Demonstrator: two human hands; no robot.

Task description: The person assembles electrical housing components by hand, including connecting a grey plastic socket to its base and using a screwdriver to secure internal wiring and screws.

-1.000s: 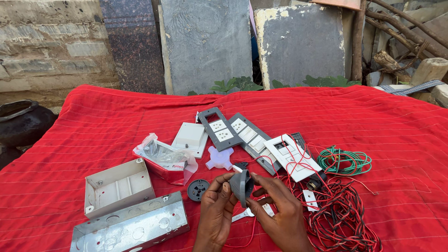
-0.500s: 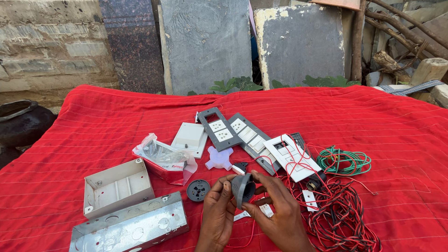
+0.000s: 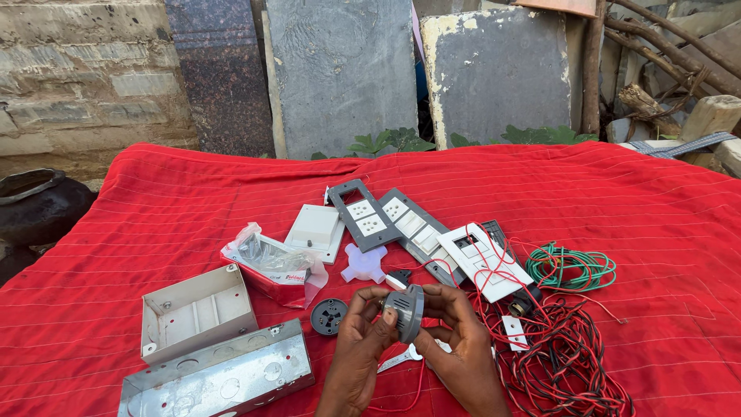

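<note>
Both my hands hold a round grey electrical fitting (image 3: pixel 410 311) on edge above the red cloth (image 3: pixel 154 201). My left hand (image 3: pixel 361 340) pinches its left side and my right hand (image 3: pixel 460 340) grips its right side. Just left of my left hand lies a round black cap (image 3: pixel 329 316). A small metal spanner (image 3: pixel 400 357) lies on the cloth under my hands. A white cross-shaped plastic piece (image 3: pixel 363 264) sits just beyond them.
A white plastic box (image 3: pixel 197 311) and a metal wall box (image 3: pixel 220 374) lie at the left. A plastic bag of parts (image 3: pixel 270 259), grey switch plates (image 3: pixel 386 218), a white switch module (image 3: pixel 485 259), green wire (image 3: pixel 573 267) and tangled red-black wire (image 3: pixel 567 359) surround my hands.
My hands have turned the grey fitting slightly and kept it in the same place. Nothing else on the cloth has moved.
</note>
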